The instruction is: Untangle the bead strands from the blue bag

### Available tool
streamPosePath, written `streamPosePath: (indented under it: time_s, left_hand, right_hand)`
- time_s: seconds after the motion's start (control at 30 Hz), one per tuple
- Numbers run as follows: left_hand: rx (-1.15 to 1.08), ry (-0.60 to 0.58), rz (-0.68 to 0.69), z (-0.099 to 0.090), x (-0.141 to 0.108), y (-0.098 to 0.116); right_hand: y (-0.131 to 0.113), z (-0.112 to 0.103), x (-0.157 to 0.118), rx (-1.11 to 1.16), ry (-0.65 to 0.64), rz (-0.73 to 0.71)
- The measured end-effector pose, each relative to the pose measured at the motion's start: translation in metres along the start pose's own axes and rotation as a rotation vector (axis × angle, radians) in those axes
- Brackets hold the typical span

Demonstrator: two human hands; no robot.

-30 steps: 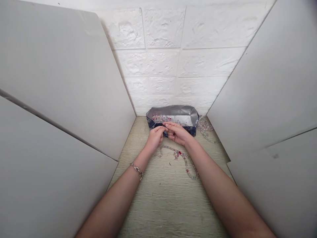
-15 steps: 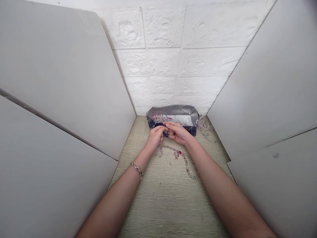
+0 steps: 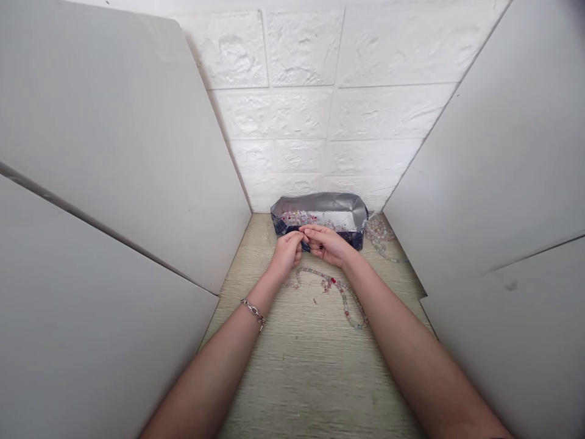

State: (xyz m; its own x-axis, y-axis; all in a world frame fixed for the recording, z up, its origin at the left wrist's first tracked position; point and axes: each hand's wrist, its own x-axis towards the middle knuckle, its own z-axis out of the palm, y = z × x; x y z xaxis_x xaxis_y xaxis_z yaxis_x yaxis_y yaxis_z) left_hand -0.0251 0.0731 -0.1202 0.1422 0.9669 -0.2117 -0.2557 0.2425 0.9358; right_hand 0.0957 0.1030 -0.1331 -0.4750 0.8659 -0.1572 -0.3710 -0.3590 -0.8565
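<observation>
Nearest the viewer, both forearms reach forward over the table [image 3: 311, 366]; a bracelet [image 3: 253, 312] sits on the left wrist. Just short of the grip, a bead strand [image 3: 340, 292] lies on the wood, trailing back toward the right forearm.

The left hand [image 3: 286, 253] and right hand [image 3: 326, 244] meet fingertip to fingertip. Both are pinched closed at one shared point, apparently on a bead or the strand's end; the item itself is too small to make out, so what each hand clamps cannot be confirmed.

Directly beyond the grip stands the foil tray [image 3: 320, 202], holding loose beads. To the right of it, against the wall, lies a second heap of strands [image 3: 379, 235].

Assessment: the step in hand appears to be threading a bead onto the strand. The next move likely calls for steady fingertip alignment, sliding the bead down the strand, then a short reach forward into the tray.
</observation>
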Motion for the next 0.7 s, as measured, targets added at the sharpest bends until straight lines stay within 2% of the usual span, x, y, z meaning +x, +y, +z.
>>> streamPosePath:
  time_s: [0.7]
  left_hand:
    - [0.002,-0.004,0.012,-0.0003,-0.0003,0.0006]
  right_hand:
    - [0.0003,-0.0016,-0.0010,0.024,-0.005,-0.015]
